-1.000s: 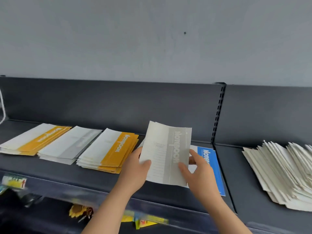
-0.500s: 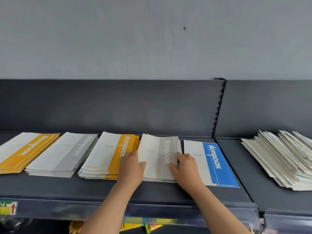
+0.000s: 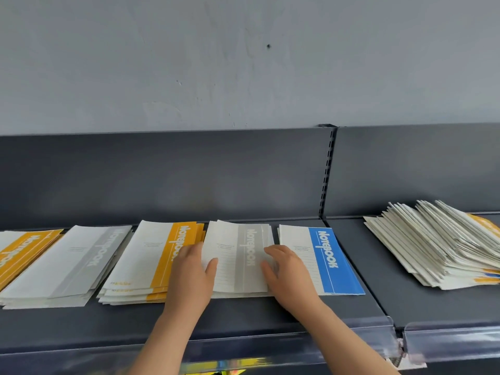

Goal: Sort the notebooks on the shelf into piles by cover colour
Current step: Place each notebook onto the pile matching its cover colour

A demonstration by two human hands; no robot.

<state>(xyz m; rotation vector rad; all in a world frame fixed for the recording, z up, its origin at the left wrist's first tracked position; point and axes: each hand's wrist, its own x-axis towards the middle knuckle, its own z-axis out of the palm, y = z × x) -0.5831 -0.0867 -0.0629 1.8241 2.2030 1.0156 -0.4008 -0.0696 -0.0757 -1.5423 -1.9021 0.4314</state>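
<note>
A grey-striped notebook [image 3: 240,255] lies on top of a small grey pile in the middle of the dark shelf [image 3: 257,318]. My left hand [image 3: 192,274] rests flat at its left edge, thumb on the cover, fingers over the neighbouring orange pile [image 3: 154,255]. My right hand [image 3: 286,269] presses with straight fingers on its right edge. A blue notebook [image 3: 332,258] lies just right of that hand. Further left are another grey pile [image 3: 73,263] and another orange pile [image 3: 16,255].
A tall, fanned stack of mixed notebooks [image 3: 438,244] sits on the adjoining shelf section to the right, past the slotted upright [image 3: 327,171]. A clear plastic strip [image 3: 351,334] runs along the shelf's front edge. The shelf's back panel stands close behind the piles.
The grey notebook, held up in both hands a second ago, now lies on the middle grey pile. Both hands have flattened at its edges.
</note>
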